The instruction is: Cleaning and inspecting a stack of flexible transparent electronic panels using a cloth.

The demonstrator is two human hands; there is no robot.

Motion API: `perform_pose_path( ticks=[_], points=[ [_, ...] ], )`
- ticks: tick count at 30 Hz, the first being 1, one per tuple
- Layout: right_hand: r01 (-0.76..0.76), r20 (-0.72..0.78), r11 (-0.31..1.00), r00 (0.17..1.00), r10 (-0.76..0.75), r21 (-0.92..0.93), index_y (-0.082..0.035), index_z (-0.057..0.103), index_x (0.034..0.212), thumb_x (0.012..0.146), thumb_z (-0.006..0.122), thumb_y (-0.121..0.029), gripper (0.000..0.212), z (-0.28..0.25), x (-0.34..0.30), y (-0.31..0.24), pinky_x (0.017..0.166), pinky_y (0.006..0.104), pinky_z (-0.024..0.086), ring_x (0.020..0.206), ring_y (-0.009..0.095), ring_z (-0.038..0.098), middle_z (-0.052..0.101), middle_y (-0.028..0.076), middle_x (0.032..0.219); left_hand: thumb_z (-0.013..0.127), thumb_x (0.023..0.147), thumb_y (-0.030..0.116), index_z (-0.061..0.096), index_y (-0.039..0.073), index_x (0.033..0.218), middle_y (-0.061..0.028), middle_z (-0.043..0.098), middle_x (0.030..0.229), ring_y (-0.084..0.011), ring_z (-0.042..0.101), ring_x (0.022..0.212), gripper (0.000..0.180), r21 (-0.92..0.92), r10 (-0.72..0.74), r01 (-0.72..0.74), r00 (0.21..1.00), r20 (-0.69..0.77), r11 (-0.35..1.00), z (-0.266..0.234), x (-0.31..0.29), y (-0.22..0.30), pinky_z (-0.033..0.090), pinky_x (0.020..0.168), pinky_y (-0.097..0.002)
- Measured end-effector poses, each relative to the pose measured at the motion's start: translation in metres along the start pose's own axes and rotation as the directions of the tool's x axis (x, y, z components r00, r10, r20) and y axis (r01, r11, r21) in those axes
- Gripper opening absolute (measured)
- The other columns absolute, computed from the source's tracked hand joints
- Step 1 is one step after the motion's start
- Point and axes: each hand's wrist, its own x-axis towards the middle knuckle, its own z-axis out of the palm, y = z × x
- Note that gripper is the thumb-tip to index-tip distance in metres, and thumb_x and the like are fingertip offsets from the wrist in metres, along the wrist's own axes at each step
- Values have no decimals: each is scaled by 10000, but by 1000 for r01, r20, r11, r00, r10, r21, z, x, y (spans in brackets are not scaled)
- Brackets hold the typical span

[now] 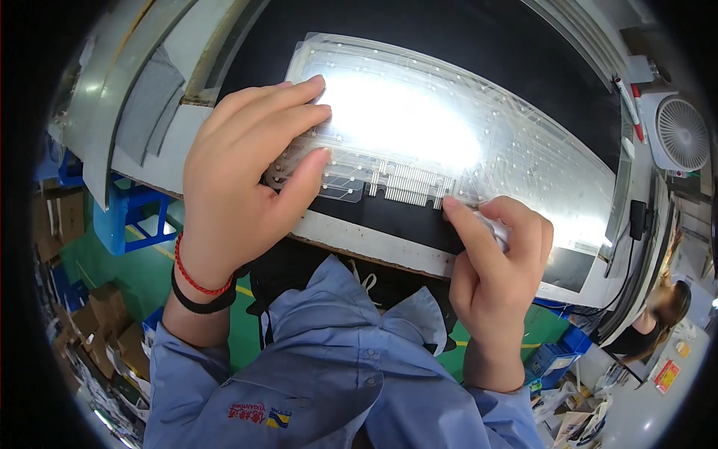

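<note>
A stack of clear plastic film sheets [538, 150] with fine printed lines and small pale dots, like keyboard membrane circuits, lies on a black mat. Glare whitens its middle. Along its near edge runs a striped connector tail [407, 184] with silvery bars. My left hand [250, 153] rests across the sheets' left end, its fingers stretched out and apart. At the tail's right end, my right hand [499, 258] touches with the tip of its index finger. Its other fingers are curled around a small whitish piece [495, 232], mostly hidden, whose kind I cannot make out.
The black mat [479, 30] covers the table, framed by pale rails. A white fan [679, 131] and red and white markers [636, 112] sit at the right. A blue stool [134, 217] and cardboard boxes [112, 310] stand left. Another person [651, 322] is far right.
</note>
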Motion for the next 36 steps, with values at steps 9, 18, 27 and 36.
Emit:
perform_pose_path(
  ticks=[9,18,27,36],
  points=[
    [12,-3,999,1000,-12,-50,-176,745,1140,669,698,-75,484,3,-2,-1,832,396,396,938,276,543,588,79,1081,674,782,41,703,-5,1093,-145,688,1250,-337,625,1141,316,-30,-40,42,998,46,999,-2,-3,0,474,982,-406],
    [26,33,995,999,-23,-99,-215,714,1221,688,688,-88,548,3,-1,-2,826,408,394,955,271,525,574,69,1092,684,778,56,705,-5,1094,-145,688,1252,-337,624,1142,322,-31,-43,45,998,56,999,-4,-3,0,469,989,-406],
    [54,51,994,997,-49,-99,-229,684,1266,714,669,-97,568,11,7,-15,794,386,380,968,258,520,559,45,1104,809,686,185,694,1,1146,-144,660,1307,-344,599,1177,508,-51,1,5,993,120,999,-11,-2,-2,454,1007,-413],
    [54,90,997,995,-49,-57,-187,675,1269,716,668,-90,562,11,13,-22,778,378,374,943,253,515,561,40,1080,826,713,152,727,26,1076,-132,697,1221,-321,643,1081,397,-67,-16,21,997,72,998,-9,0,-3,502,930,-397]
  ],
)
